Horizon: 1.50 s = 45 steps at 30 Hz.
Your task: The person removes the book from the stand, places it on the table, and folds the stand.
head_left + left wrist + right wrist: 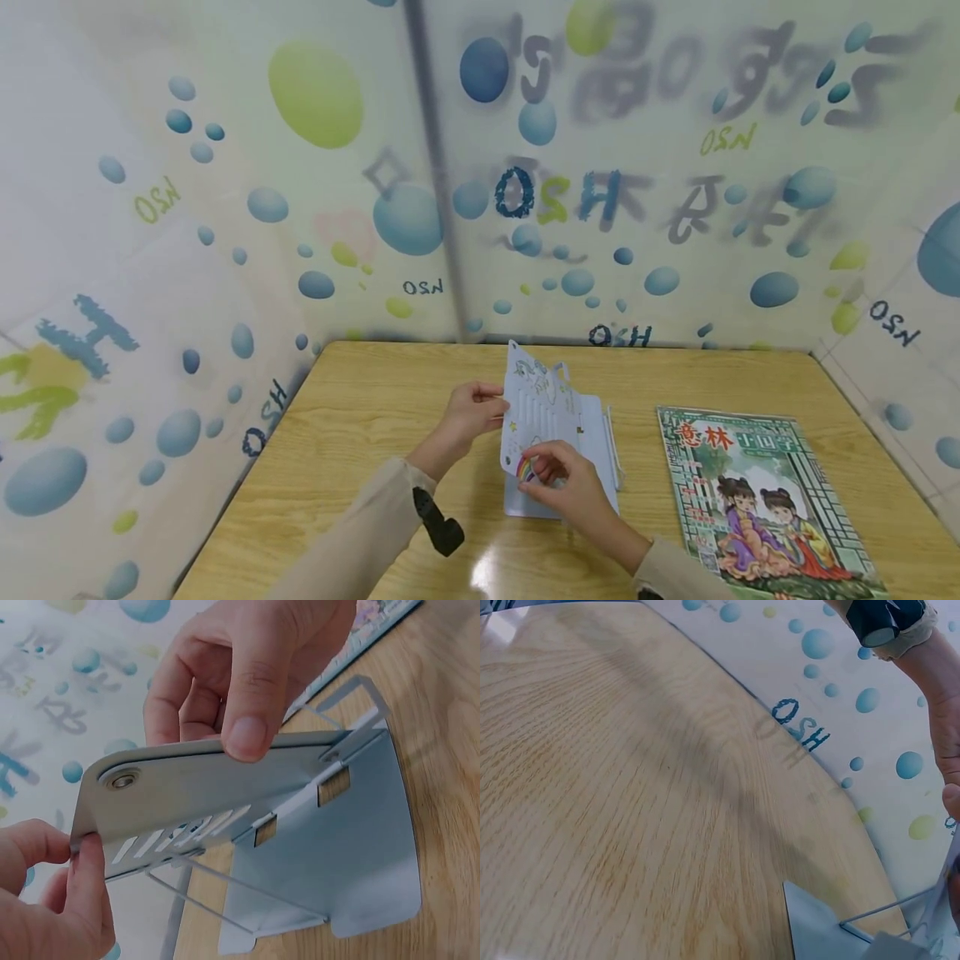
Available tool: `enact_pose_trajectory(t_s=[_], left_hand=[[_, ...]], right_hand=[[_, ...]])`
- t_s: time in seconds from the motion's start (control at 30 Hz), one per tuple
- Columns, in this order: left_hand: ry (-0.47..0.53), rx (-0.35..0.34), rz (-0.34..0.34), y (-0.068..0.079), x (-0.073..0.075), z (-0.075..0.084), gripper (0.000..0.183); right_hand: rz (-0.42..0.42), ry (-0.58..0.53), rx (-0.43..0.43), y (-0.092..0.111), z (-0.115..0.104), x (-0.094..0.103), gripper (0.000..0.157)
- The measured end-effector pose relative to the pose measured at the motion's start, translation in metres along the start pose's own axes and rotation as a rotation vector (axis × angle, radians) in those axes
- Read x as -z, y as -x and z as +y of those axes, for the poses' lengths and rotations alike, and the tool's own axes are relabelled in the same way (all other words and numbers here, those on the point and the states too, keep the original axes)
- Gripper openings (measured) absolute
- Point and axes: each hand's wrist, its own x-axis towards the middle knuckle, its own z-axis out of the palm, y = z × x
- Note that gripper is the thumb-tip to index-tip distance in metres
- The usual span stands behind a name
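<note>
A pale metal folding book stand (542, 398), printed with a unicorn and a rainbow, rests on the table with its slotted panel raised at an angle over its base plate (360, 855). My left hand (468, 414) pinches the panel's left edge between thumb and fingers. At the panel's near corner, by the rainbow, my right hand (573, 483) grips the edge; its thumb (247, 739) lies on the panel's underside in the left wrist view. Thin wire legs (240, 889) link panel and base. The right wrist view shows only part of the stand (821, 926).
A magazine (765, 500) with two drawn figures on its cover lies to the right on the wooden table (360, 433). Behind the table's far edge hangs a pale curtain-like wall (360, 250) patterned with blue and green dots.
</note>
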Motion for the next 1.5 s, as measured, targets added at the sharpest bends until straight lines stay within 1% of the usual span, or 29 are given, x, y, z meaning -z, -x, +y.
enact_pose_trajectory(t_s=[0.13, 0.27, 0.33, 0.5, 0.63, 0.7, 0.8, 0.93, 1.1, 1.27, 1.37, 1.5], left_hand=[[0.031, 0.007, -0.006, 0.002, -0.006, 0.004, 0.028], [0.048, -0.001, -0.026, 0.004, -0.012, 0.008, 0.027], [0.061, -0.007, -0.036, 0.005, -0.016, 0.011, 0.028], [0.079, -0.009, -0.055, 0.007, -0.026, 0.016, 0.029], [0.089, -0.008, -0.060, 0.008, -0.034, 0.020, 0.029], [0.097, -0.004, -0.058, 0.009, -0.038, 0.022, 0.028], [0.106, 0.000, -0.052, 0.010, -0.044, 0.025, 0.027], [0.116, -0.003, -0.050, 0.011, -0.052, 0.029, 0.025], [0.121, -0.009, -0.059, 0.013, -0.063, 0.034, 0.025], [0.132, -0.013, -0.061, 0.012, -0.075, 0.037, 0.025], [0.130, -0.015, -0.056, 0.013, -0.082, 0.039, 0.023], [0.127, -0.012, -0.069, 0.013, -0.090, 0.041, 0.023]], right_hand=[[0.016, -0.016, -0.015, 0.000, 0.014, 0.004, 0.033], [0.034, -0.025, 0.025, 0.002, 0.028, 0.009, 0.035], [0.042, -0.034, 0.048, 0.003, 0.030, 0.012, 0.035], [0.062, -0.041, 0.042, 0.006, 0.028, 0.019, 0.033], [0.081, -0.027, 0.042, 0.008, 0.017, 0.024, 0.032], [0.096, -0.023, 0.033, 0.010, 0.009, 0.027, 0.031], [0.120, -0.017, -0.014, 0.013, 0.004, 0.030, 0.029], [0.153, 0.003, -0.077, 0.016, 0.010, 0.033, 0.028], [0.194, 0.047, -0.093, 0.020, 0.016, 0.038, 0.027], [0.216, 0.069, -0.081, 0.025, 0.017, 0.044, 0.030], [0.236, 0.115, -0.043, 0.028, 0.016, 0.047, 0.032], [0.278, 0.152, 0.009, 0.031, 0.016, 0.049, 0.030]])
